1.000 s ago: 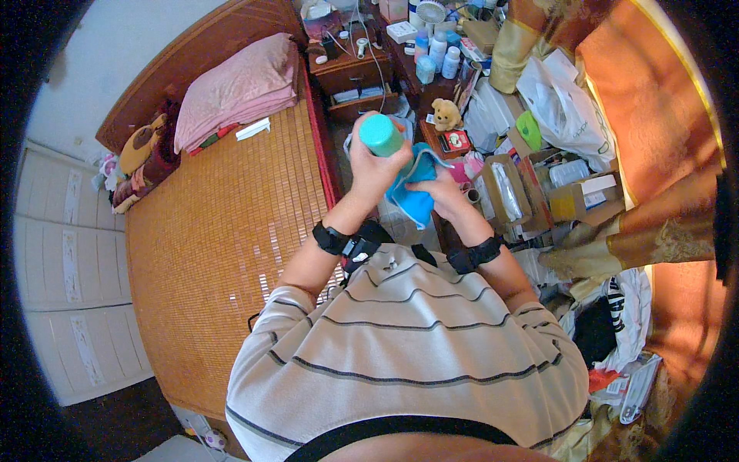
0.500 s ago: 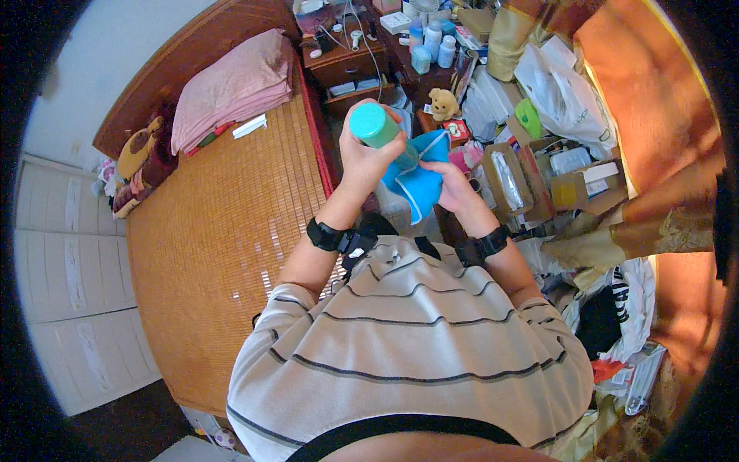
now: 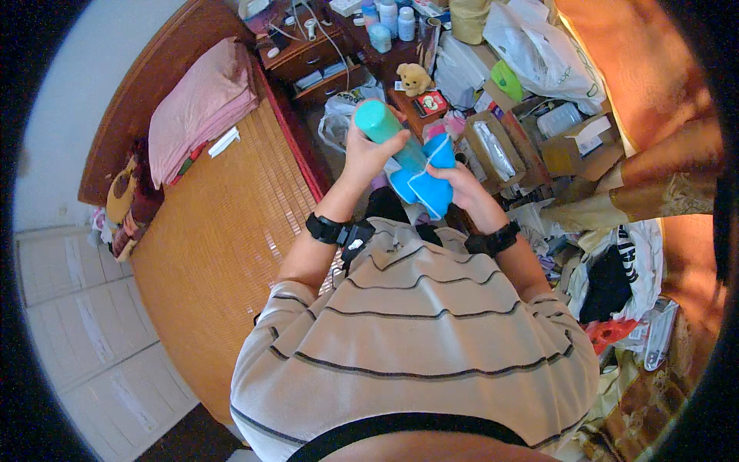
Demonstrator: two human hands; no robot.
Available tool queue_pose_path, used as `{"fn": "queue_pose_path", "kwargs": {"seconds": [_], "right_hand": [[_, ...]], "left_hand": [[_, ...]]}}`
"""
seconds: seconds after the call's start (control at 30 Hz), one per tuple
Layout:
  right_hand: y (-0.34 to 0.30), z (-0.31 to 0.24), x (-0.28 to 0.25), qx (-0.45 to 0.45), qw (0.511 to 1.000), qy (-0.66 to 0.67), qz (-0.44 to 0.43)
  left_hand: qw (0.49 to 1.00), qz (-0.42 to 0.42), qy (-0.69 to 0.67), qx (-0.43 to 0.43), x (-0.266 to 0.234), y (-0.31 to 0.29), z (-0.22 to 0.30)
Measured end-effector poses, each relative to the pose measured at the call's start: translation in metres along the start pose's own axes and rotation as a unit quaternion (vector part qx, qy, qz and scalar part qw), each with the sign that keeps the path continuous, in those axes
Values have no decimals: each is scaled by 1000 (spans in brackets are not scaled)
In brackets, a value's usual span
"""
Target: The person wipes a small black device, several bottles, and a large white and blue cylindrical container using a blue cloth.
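My left hand (image 3: 368, 154) is closed round the upper part of a teal cylindrical bottle (image 3: 379, 122). The bottle slants, its round teal cap toward the upper left and its lower end toward my right hand. In my right hand (image 3: 466, 185) is a bright blue cloth (image 3: 433, 189) with a pale edge, pinched between thumb and fingers. The cloth is folded about the bottle's lower end, which it hides. Both wrists wear black straps.
On the left is a bed with a woven mat (image 3: 223, 254) and a pink pillow (image 3: 202, 112). Ahead stands a wooden bedside cabinet (image 3: 308, 58). A small plush dog (image 3: 414, 78), cardboard boxes (image 3: 577, 150) and a white plastic bag (image 3: 539, 58) crowd the right side.
The bottle has tilted further, its cap shifting slightly up and right. The cloth is bunched closer around the lower end instead of hanging spread. The whole view has turned a little.
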State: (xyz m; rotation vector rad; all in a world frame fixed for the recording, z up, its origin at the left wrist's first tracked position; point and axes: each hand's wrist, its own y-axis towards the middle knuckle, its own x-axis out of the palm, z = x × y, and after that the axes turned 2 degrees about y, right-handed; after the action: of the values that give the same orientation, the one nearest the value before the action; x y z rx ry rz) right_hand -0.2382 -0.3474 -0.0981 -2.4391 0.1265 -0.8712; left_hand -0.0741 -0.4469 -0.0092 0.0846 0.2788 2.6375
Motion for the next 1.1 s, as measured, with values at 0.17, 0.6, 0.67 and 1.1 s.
{"fn": "queue_pose_path", "kwargs": {"seconds": [0.17,0.6,0.67,1.1], "right_hand": [[-1,2,-25,-4,998,46,33],[-30,-10,-60,139,920,-296,215],[-39,11,-75,131,919,-288,237],[-79,87,-20,280,821,-206,453]], "left_hand": [[984,-120,-112,-73,-5,22,-42],[980,-174,31,-87,33,165,-119],[979,-186,4,-83,52,184,-139],[930,-352,101,16,145,195,-252]]}}
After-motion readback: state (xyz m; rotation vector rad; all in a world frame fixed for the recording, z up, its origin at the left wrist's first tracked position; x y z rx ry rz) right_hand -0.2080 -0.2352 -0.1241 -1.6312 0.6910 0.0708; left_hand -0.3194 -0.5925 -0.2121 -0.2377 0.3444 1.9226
